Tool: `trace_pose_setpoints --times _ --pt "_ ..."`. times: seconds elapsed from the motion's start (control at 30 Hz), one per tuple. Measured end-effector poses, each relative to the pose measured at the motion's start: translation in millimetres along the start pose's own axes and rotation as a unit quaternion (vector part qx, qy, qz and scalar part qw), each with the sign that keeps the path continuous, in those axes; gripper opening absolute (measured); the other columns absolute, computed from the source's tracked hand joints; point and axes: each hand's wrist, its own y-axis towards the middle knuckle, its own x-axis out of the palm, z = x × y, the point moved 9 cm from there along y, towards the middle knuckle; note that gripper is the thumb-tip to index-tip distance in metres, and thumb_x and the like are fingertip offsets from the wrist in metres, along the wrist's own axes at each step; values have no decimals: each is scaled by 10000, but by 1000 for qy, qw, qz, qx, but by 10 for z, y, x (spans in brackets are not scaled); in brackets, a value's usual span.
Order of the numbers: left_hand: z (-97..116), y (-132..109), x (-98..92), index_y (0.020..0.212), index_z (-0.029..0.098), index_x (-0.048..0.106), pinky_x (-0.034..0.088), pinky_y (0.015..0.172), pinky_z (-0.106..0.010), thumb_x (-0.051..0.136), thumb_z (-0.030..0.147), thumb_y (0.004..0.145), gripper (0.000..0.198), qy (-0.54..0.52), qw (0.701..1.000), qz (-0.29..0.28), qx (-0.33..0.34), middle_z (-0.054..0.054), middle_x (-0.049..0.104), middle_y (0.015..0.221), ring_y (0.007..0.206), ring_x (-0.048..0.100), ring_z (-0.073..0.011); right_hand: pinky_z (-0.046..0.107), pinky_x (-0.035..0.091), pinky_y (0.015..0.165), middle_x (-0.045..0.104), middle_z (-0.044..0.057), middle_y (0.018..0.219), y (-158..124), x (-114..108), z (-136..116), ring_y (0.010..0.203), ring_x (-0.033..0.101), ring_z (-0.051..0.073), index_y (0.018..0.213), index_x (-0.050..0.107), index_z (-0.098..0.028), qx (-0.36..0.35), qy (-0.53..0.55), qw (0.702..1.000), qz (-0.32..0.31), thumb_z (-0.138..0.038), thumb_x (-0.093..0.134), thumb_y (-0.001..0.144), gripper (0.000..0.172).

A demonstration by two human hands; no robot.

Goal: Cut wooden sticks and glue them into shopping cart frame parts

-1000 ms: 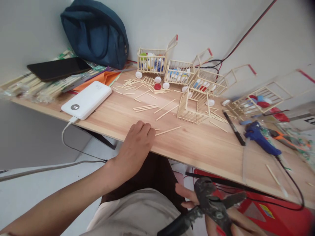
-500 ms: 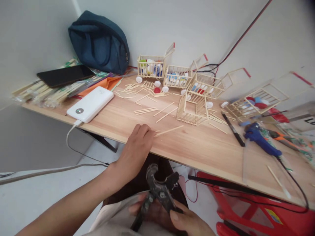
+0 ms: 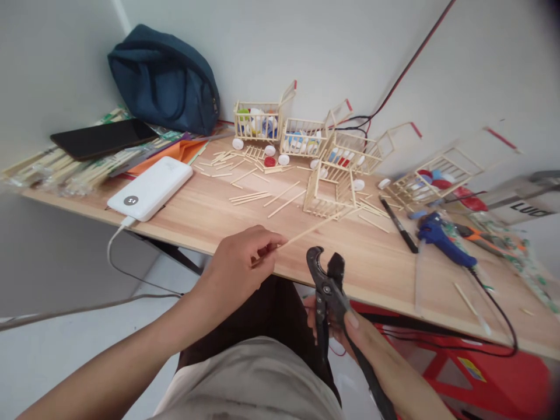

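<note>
Between thumb and fingers, my left hand [image 3: 245,256] pinches a thin wooden stick [image 3: 312,228] just above the table's front edge. The stick's far end points right, toward an unfinished stick basket [image 3: 330,195]. My right hand [image 3: 359,332] is wrapped round the handles of a black pipe cutter [image 3: 327,286]. The cutter's jaws are spread, with nothing between them, and sit to the right of my left hand, below the stick. Loose cut sticks [image 3: 249,198] lie on the table beyond my left hand.
Small stick shopping carts [image 3: 258,122] holding bottle caps stand along the wall. A white power bank [image 3: 151,186], a phone [image 3: 102,138] and a blue bag [image 3: 166,81] are at left. To the right lie a marker [image 3: 398,224], a blue glue gun [image 3: 446,239] and orange-handled pliers [image 3: 481,238].
My left hand has lifted the stick off the table. My right hand has brought the cutter up and right, from my lap to the table edge. The view has shifted slightly.
</note>
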Motion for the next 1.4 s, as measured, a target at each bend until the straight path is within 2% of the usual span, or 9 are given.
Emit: trace_pose_setpoints --times 0.13,0.23,0.37,0.5,0.73,0.83,0.97,1.07,1.4 --pt "-26 -14 105 989 164 662 437 405 -176 549 211 827 203 -111 989 -41 -89 -15 629 843 514 546 -72 448 384 1021 655 105 1101 -202 12 -266 1091 566 278 1230 594 -214 42 -87 994 52 -682 360 878 630" --pt "7 -15 185 990 155 663 420 414 -173 569 217 819 204 -134 981 -78 -117 37 572 623 414 493 -57 440 420 994 658 109 1084 -194 55 -418 1085 567 287 1220 608 -197 33 -126 990 46 -712 358 859 676" --pt "78 -5 244 982 164 663 394 423 -167 564 222 826 194 -140 979 -99 -115 59 545 536 380 469 -51 415 451 956 659 96 1057 -144 37 -510 1075 565 271 1197 616 -198 12 -169 985 31 -674 336 896 629" --pt "142 4 309 970 169 665 387 419 -168 563 236 827 189 -145 977 -114 -111 58 549 535 377 472 -53 412 415 1011 623 83 1191 -152 7 -603 1156 534 257 1281 564 -226 -16 -185 982 30 -626 348 923 579" --pt "204 10 377 957 182 660 399 426 -167 550 233 828 177 -138 977 -134 -95 58 546 537 393 469 -57 445 346 1083 601 104 1267 -164 -38 -738 1262 465 276 1266 580 -200 -87 -217 970 59 -562 391 939 523" --pt "215 11 380 930 174 653 390 412 -164 547 227 822 160 -130 978 -134 -98 56 540 532 394 462 -59 414 390 1044 612 107 1243 -162 -29 -777 1191 521 260 1235 585 -195 -108 -233 964 62 -541 383 949 492" --pt "234 15 374 903 173 647 383 406 -156 543 203 811 142 -119 979 -130 -101 63 527 515 387 454 -55 371 441 963 660 87 1031 -152 -27 -805 1000 596 226 1187 589 -189 -111 -240 962 74 -545 367 950 481" --pt "223 13 373 902 172 642 377 396 -155 547 208 807 139 -116 980 -129 -100 63 526 511 382 451 -56 353 464 902 653 69 929 -139 -20 -814 906 600 211 1146 594 -190 -110 -236 962 78 -554 360 947 477" --pt "202 13 346 878 181 634 382 395 -155 527 206 811 129 -100 983 -116 -101 64 521 523 390 460 -62 299 462 741 616 53 865 -82 -6 -717 778 572 178 1136 590 -173 -93 -229 966 80 -576 359 939 504"
